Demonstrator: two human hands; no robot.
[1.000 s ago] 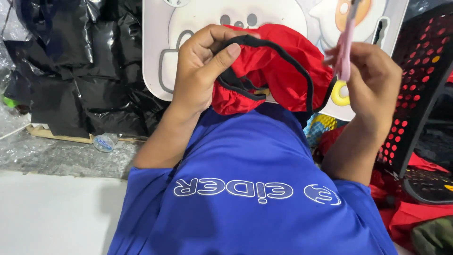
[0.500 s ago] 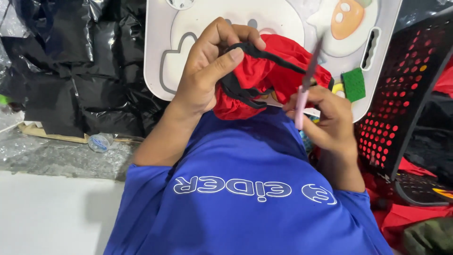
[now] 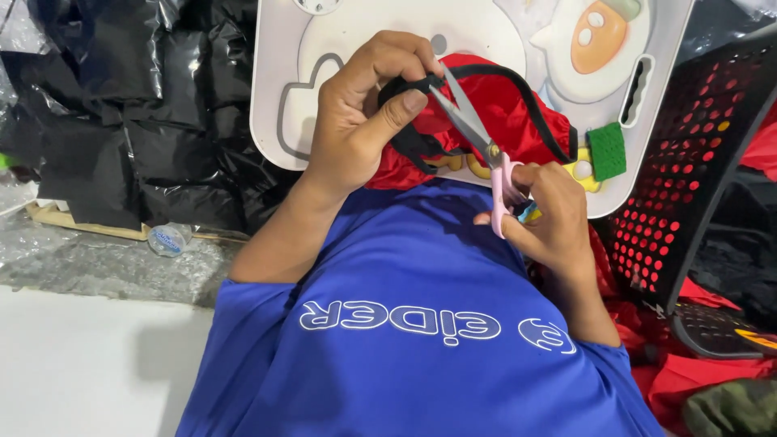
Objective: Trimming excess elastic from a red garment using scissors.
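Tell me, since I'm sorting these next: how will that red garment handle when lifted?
Probably floppy: the red garment bunches in folds where the left hand pinches its black trim. Likely light, since fingertips alone hold it up. Its sheen suggests it is slightly slippery.

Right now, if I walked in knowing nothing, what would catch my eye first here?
Probably the scissors with pink handles, held in the right hand at the centre, blades open at the black trim of a red cloth. The left hand pinches that trim just above. Below them spreads a bright blue shirt, and a black basket with holes stands at right.
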